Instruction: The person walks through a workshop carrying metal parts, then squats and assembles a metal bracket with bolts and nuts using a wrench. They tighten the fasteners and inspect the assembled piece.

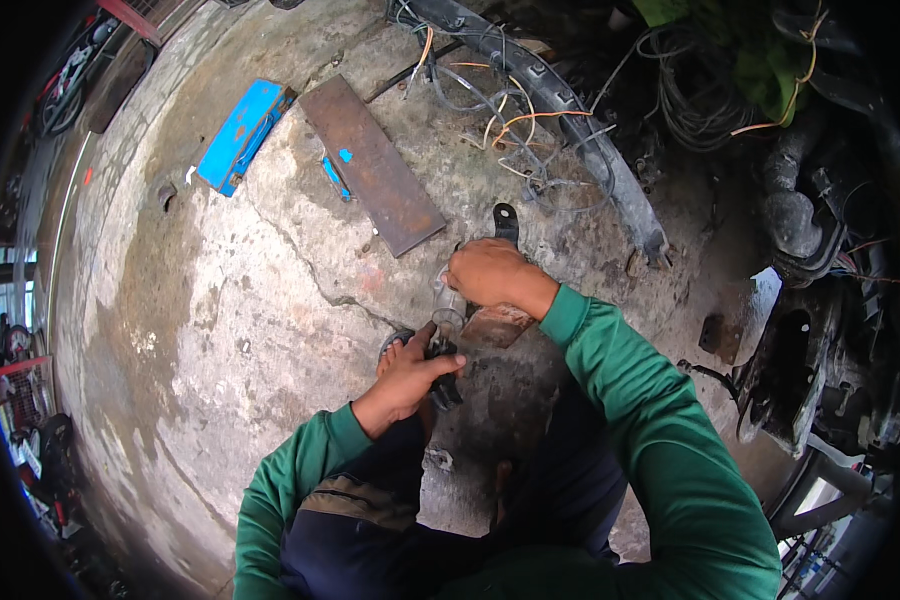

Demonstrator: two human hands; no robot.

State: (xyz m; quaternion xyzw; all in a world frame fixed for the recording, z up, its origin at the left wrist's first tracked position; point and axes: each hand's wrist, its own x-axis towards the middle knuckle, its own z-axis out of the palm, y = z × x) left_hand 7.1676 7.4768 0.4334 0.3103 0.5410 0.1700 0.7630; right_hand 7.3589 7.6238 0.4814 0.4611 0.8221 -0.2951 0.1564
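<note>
My left hand (pixel 407 378) is closed round a black part (pixel 445 385), thumb stretched across it. A clear, see-through piece (pixel 447 318) runs up from that part towards my other hand. Knuckles up, my right hand (pixel 495 273) is curled with its fingertips at the top of the clear piece; the palm side is hidden. Just beyond the right hand, a black metal bracket with a round hole (pixel 506 220) pokes out. Under the right wrist lies a rusty metal block (pixel 497 326) on the concrete.
A rusty flat metal plate (pixel 372 165) and a blue metal box (pixel 242 137) lie ahead on the concrete floor (pixel 260 330). A long dark bar (pixel 570 110) with tangled wires (pixel 510 115) crosses the far right. Dirty machine parts (pixel 795 215) crowd the right side.
</note>
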